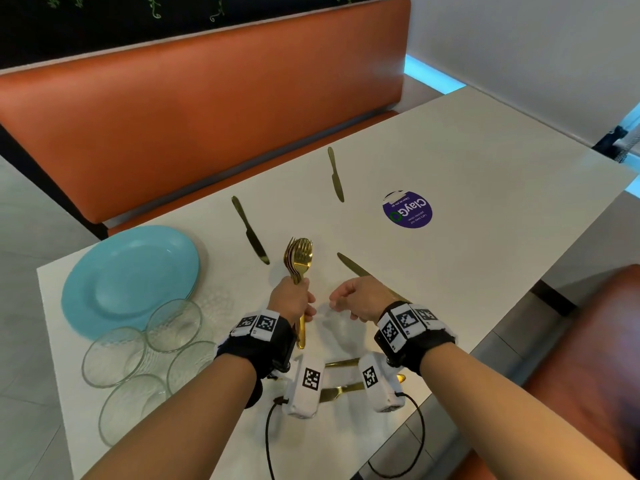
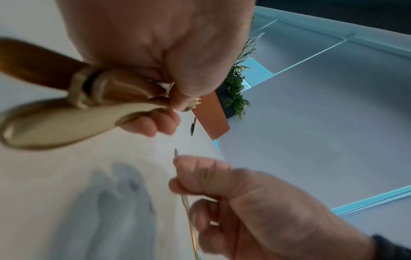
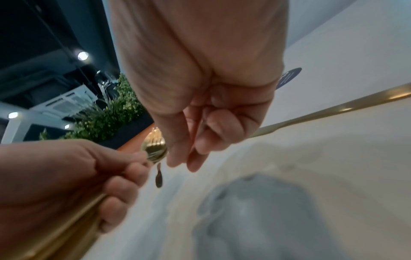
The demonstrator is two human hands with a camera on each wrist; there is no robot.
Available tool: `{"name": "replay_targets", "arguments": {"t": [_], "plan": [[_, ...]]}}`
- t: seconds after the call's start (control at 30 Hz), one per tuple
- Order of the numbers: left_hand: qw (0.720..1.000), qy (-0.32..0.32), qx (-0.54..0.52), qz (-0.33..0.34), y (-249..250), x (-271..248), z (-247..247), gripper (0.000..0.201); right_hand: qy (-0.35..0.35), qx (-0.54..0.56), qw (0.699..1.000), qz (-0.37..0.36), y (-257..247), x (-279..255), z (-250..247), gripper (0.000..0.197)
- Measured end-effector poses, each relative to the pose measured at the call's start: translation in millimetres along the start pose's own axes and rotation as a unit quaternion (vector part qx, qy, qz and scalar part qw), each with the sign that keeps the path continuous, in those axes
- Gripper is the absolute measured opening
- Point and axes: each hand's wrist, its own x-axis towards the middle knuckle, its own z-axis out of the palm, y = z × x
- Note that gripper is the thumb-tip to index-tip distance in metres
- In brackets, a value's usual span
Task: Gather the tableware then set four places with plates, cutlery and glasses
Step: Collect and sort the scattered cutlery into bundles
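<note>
At the bottom centre of the head view, partly hidden by the wrist cameras, a fourth knife lies on the white table, with another gold piece just above it that cannot be made out. Just above, the left hand is wrapped round a bunch of gold forks, tines up and handles hanging below the fist, probably held upright so one can be drawn off at a time. Beside it, the right hand hangs with fingers loosely curled and nothing in them, over the handle of the near knife, which looks already laid for that seat. At lower left, four clear glasses cluster against a stack of blue plates, seemingly parked there until the cutlery is out. Higher up, two more knives, one at centre and one further back, lie well apart near the far edge, each likely marking a place by the orange bench. A purple sticker sits to the right of centre. Forks, plates and glasses seem yet to be dealt out.
</note>
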Motion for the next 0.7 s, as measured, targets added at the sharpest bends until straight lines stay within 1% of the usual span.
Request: {"name": "replay_targets", "arguments": {"t": [0.13, 0.23, 0.4, 0.47, 0.6, 0.7], "plan": [[1.000, 0.014, 0.001, -0.016, -6.0, 2.4, -9.1, 0.022, -0.007, -0.058, 0.998, 0.004, 15.7, -5.8, 5.4, 0.010], [1.000, 0.015, 0.010, -0.020, -10.4, 2.8, -14.0, 0.023, -0.005, -0.078, 0.997, 0.000, 23.6, -9.3, 12.5, 0.013], [0.999, 0.022, 0.027, -0.026, -19.5, -3.4, -23.5, 0.026, -0.039, -0.132, 0.990, -0.020, 31.7, -18.8, 32.1, 0.020], [0.999, 0.023, 0.030, -0.028, -23.1, -7.0, -26.5, 0.027, -0.036, -0.146, 0.988, -0.028, 35.2, -22.2, 38.3, 0.019], [0.999, 0.028, 0.027, -0.030, -32.1, -13.7, -31.6, 0.030, -0.024, -0.148, 0.988, -0.040, 38.3, -27.7, 43.5, 0.008], [0.999, 0.029, 0.016, -0.025, -36.9, -18.4, -35.0, 0.034, -0.016, -0.165, 0.985, -0.039, 41.0, -28.3, 48.8, 0.016]]}}
